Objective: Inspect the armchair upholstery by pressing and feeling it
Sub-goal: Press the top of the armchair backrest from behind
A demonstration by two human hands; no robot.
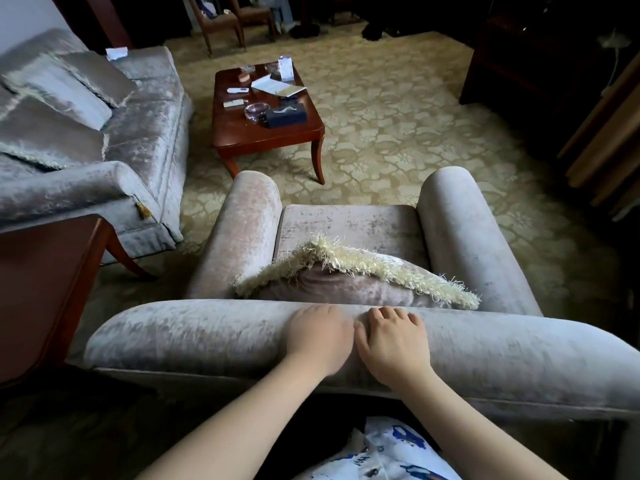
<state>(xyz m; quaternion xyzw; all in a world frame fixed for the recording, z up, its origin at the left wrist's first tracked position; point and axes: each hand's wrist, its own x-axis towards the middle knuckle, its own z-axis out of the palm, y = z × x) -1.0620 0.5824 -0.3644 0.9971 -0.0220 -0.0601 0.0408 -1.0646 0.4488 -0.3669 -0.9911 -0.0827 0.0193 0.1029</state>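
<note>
I stand behind a grey-pink velvet armchair and look down over its rolled back top. My left hand lies palm down on the top of the backrest, fingers curled over the front edge and partly hidden. My right hand rests right beside it, fingers spread and pressing into the fabric, thumbs nearly touching. A matching cushion with a cream fringe leans against the backrest inside the chair. The seat and both padded arms stretch away from me.
A velvet sofa with cushions stands at the left. A wooden coffee table with papers, a glass ashtray and a dark box sits ahead on patterned carpet. A wooden side table is at near left, dark furniture at right.
</note>
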